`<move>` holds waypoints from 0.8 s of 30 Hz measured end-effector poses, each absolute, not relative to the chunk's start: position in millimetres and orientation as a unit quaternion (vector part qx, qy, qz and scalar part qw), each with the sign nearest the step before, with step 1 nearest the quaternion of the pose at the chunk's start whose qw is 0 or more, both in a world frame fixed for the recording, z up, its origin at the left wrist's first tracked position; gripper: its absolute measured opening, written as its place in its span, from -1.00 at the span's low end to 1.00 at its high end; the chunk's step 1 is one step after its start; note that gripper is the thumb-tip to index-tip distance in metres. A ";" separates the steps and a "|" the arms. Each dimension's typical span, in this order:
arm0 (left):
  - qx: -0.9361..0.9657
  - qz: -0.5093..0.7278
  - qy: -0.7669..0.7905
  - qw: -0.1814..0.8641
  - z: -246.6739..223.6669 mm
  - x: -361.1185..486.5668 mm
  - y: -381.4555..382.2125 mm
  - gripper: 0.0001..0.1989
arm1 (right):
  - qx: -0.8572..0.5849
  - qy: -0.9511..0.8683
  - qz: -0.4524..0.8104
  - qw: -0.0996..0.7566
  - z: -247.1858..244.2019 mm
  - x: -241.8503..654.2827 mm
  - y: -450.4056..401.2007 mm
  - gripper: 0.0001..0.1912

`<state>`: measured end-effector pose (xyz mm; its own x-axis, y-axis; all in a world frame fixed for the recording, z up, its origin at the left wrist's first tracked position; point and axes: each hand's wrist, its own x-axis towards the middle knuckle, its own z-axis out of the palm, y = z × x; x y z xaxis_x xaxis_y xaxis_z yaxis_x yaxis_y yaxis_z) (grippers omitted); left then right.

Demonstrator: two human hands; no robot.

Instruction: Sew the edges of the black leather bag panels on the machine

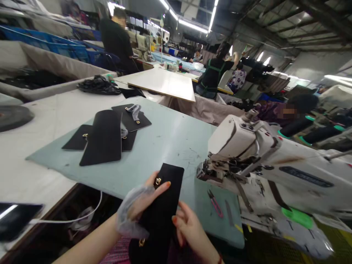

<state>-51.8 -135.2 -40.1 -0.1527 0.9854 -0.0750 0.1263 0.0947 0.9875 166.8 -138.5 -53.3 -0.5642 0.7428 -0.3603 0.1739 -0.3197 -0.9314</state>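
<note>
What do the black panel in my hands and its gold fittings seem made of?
Black panel: possibly leather or coated fabric, matte, judging by its smooth, dull face. Gold fittings: likely metal, polished, judging by their bright yellow glints.

A black panel point(165, 209) with gold fittings point(158, 181) slants upward.

A matt black panel point(162, 220) with a smooth, leather-like face fills the lower centre of the frame, its fittings point(158, 181) of shiny gold-toned metal and its strap point(131, 214) of soft, fuzzy grey cloth. Beneath it, a blue-green tabletop point(170, 135) shows a smooth, faintly glossy, scuffed surface. At right, a sewing machine point(297, 157) wears glossy off-white paint with brownish stains over metal. Crumpled, shiny black plastic point(97, 85) lies upper left, near smooth blue plastic crates point(56, 44); a glossy, dark glass-like slab point(20, 222) sits lower left.
</note>
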 end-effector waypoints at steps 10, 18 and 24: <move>0.493 0.293 0.814 -0.089 -112.9 -241.9 -148.4 -0.19 | -0.400 -0.346 0.667 0.525 -23.6 95.8 -32.8 -0.40; 0.504 0.246 0.826 -0.059 -117.5 -267.2 -108.1 -0.34 | -0.513 -0.298 0.706 0.387 -91.4 123.2 -139.8 -0.24; 0.504 0.312 0.802 -0.073 -66.3 -278.7 -118.4 -0.62 | -0.547 -0.326 0.678 0.368 -107.8 151.0 -161.1 -0.26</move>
